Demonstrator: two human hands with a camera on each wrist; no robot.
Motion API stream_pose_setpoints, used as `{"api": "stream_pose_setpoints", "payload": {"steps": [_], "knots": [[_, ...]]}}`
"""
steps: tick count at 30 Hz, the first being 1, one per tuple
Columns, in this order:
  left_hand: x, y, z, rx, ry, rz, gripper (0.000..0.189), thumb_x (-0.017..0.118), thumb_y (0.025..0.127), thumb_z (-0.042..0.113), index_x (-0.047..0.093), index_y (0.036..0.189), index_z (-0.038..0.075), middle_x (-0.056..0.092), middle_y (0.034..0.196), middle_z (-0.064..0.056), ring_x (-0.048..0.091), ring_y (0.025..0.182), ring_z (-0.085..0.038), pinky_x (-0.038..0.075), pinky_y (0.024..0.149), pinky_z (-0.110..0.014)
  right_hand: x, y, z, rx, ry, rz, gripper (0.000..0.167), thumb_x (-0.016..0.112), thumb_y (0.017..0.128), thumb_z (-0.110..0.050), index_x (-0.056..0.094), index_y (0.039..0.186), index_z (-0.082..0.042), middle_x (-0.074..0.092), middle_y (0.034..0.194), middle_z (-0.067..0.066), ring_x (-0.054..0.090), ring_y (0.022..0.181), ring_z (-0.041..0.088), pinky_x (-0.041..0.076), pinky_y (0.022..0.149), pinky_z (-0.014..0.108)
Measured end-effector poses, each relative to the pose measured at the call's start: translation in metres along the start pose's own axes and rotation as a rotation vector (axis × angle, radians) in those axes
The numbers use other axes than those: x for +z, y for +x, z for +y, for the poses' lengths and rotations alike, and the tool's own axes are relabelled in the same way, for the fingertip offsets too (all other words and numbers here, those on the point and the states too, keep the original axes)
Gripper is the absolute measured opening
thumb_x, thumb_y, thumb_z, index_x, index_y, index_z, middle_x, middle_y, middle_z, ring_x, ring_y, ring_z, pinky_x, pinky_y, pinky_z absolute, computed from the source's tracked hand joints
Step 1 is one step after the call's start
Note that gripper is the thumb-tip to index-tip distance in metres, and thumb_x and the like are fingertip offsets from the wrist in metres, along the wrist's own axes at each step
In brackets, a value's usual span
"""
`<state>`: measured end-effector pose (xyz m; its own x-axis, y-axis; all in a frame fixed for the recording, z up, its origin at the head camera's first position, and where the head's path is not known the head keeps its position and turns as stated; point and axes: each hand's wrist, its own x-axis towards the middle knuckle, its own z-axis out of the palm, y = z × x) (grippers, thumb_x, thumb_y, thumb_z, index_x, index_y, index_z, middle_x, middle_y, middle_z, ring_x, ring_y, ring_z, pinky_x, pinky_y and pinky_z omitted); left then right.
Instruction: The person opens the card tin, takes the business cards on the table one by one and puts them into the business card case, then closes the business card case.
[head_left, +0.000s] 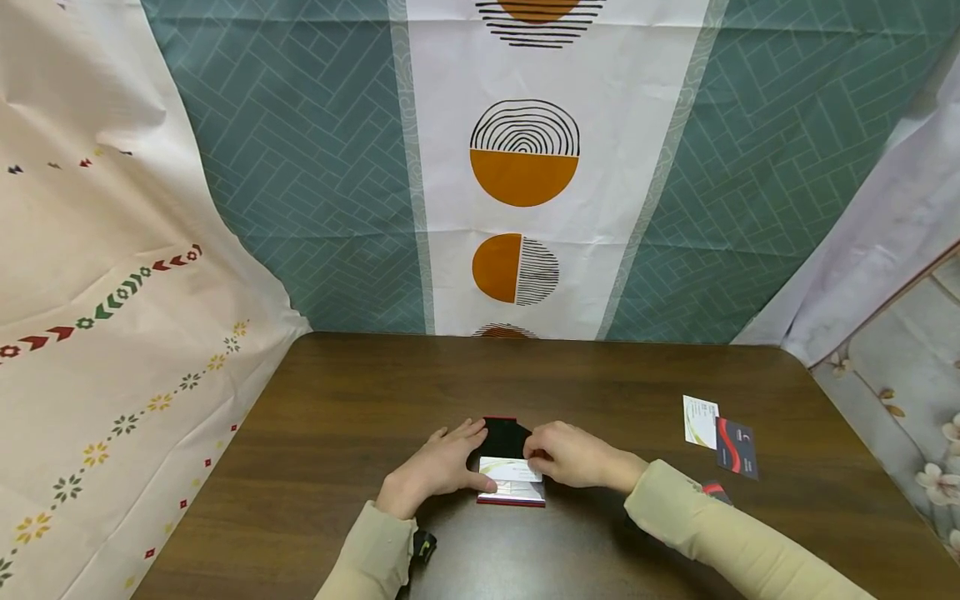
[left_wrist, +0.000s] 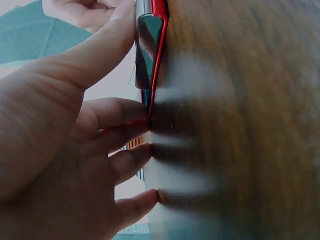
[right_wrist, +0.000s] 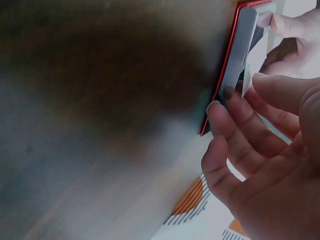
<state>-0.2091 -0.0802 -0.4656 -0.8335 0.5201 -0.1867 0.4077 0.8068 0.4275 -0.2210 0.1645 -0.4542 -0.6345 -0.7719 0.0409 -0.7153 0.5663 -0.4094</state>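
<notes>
A business card holder (head_left: 504, 438) lies unfolded on the table, with a black lid lining, red edges and a shiny metal tray. A white business card (head_left: 510, 468) with a green swirl sits over the tray. My left hand (head_left: 438, 467) spreads along the holder's left side; its thumb presses on the tray, and its fingertips touch the lid edge and table. At the card's right end, my right hand (head_left: 573, 454) pinches the card between thumb and fingers. In the right wrist view the card (right_wrist: 255, 62) stands tilted off the metal tray.
To the right on the brown table (head_left: 360, 383) lie a white card (head_left: 699, 423) and a dark card (head_left: 737, 448) with a red swirl, overlapping slightly. Another dark and red card (head_left: 716, 492) is partly hidden by the right sleeve. Patterned cloth (head_left: 337, 167) hangs behind the table.
</notes>
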Motion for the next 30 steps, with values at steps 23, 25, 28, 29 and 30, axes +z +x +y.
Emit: {"api": "stream_pose_setpoints", "payload": {"steps": [23, 25, 28, 29, 30], "knots": [[-0.002, -0.001, 0.002, 0.000, 0.011, -0.008, 0.087, 0.074, 0.082, 0.051, 0.043, 0.147, 0.004, 0.033, 0.156, -0.009, 0.023, 0.145, -0.027, 0.019, 0.114, -0.052, 0.007, -0.007, -0.008, -0.024, -0.166, 0.027, 0.006, 0.067, 0.091, -0.011, 0.071, 0.087, -0.013, 0.050, 0.079, -0.010, 0.047, 0.071, 0.005, 0.046, 0.063, 0.021], [-0.002, -0.001, 0.002, -0.001, 0.011, -0.006, 0.087, 0.074, 0.082, 0.051, 0.044, 0.147, 0.004, 0.033, 0.156, -0.009, 0.024, 0.145, -0.027, 0.019, 0.114, -0.052, 0.006, -0.009, -0.008, -0.029, -0.172, 0.026, 0.005, 0.067, 0.092, -0.012, 0.072, 0.093, -0.012, 0.054, 0.084, -0.008, 0.050, 0.074, 0.005, 0.048, 0.066, 0.022], [-0.001, -0.001, 0.002, -0.005, 0.005, -0.006, 0.087, 0.075, 0.081, 0.051, 0.044, 0.147, 0.004, 0.033, 0.156, -0.008, 0.023, 0.145, -0.027, 0.019, 0.115, -0.052, 0.002, -0.014, -0.008, -0.020, -0.165, 0.031, 0.015, 0.067, 0.093, -0.015, 0.071, 0.106, -0.009, 0.058, 0.094, -0.003, 0.054, 0.080, 0.007, 0.051, 0.070, 0.024], [-0.001, -0.001, 0.002, -0.006, 0.005, -0.004, 0.087, 0.075, 0.081, 0.051, 0.044, 0.147, 0.004, 0.033, 0.156, -0.008, 0.024, 0.145, -0.027, 0.019, 0.115, -0.052, 0.000, -0.016, -0.007, -0.015, -0.160, 0.034, 0.019, 0.067, 0.093, -0.015, 0.070, 0.111, -0.008, 0.059, 0.098, -0.001, 0.055, 0.082, 0.007, 0.051, 0.071, 0.025], [-0.002, -0.001, 0.002, -0.006, 0.004, -0.003, 0.087, 0.075, 0.081, 0.051, 0.044, 0.147, 0.004, 0.033, 0.156, -0.008, 0.023, 0.145, -0.027, 0.019, 0.115, -0.052, -0.002, -0.018, -0.007, -0.007, -0.156, 0.040, 0.023, 0.067, 0.093, -0.016, 0.068, 0.114, -0.008, 0.059, 0.101, 0.000, 0.056, 0.084, 0.008, 0.052, 0.072, 0.026]]}}
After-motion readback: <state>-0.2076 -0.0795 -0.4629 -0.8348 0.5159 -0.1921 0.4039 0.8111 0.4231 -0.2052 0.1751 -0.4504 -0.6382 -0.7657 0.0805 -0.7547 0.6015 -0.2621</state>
